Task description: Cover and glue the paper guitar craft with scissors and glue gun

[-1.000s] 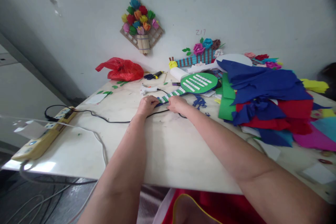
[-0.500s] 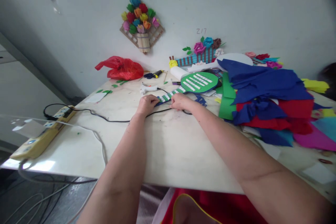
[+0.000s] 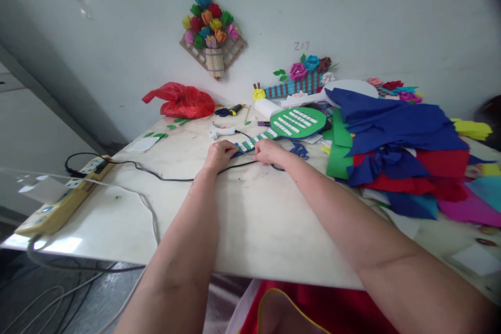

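At the far left, a yellow power strip (image 3: 64, 201) lies along the edge of the table (image 3: 266, 229), with a black cord (image 3: 172, 179) running from it toward the hands. A crumpled red bag (image 3: 182, 102) sits near the wall; right of it, a bunch of paper flowers (image 3: 207, 26) hangs there. The left hand (image 3: 219, 156) pinches the near end of a green paddle (image 3: 301, 122) with white strips. Just beyond that hand lies a white glue gun (image 3: 223, 132). The paddle rests mid-table, its narrow handle slanting from the left hand up to the rounded head. The right hand (image 3: 270, 152) has its fingers bunched against the handle's near edge; whether they grip it, I cannot tell. Blue scraps (image 3: 299, 150) lie just right of this hand, and farther right is a heap of coloured sheets (image 3: 399, 120), mostly blue and red.
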### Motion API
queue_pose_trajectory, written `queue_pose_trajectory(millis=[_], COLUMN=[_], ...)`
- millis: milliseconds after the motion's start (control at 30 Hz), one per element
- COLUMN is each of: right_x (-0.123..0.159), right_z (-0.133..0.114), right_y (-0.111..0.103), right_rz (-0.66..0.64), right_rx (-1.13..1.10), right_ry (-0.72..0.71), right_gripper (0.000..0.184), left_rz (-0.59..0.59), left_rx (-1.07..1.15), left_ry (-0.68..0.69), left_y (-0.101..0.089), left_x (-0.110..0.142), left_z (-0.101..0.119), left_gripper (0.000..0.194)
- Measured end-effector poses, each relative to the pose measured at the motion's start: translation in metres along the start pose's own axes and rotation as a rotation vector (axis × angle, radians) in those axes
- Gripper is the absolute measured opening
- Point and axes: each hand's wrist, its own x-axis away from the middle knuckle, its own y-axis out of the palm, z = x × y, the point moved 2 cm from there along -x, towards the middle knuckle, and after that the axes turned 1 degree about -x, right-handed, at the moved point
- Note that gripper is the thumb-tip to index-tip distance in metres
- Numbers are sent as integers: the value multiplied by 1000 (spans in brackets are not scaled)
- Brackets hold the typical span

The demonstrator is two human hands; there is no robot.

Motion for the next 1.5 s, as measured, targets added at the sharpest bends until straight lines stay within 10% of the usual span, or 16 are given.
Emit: queue_pose_trajectory(millis=[1500], right_x=[-2], right_z=[-4], right_y=[10], right_rz=[90], right_rx=[40], right_ry=[54], right_gripper=[23], left_rz=[-12], left_rx=[28], left_ry=[-10], left_y=[0], left_x=[0], left_z=[0], left_gripper=[11])
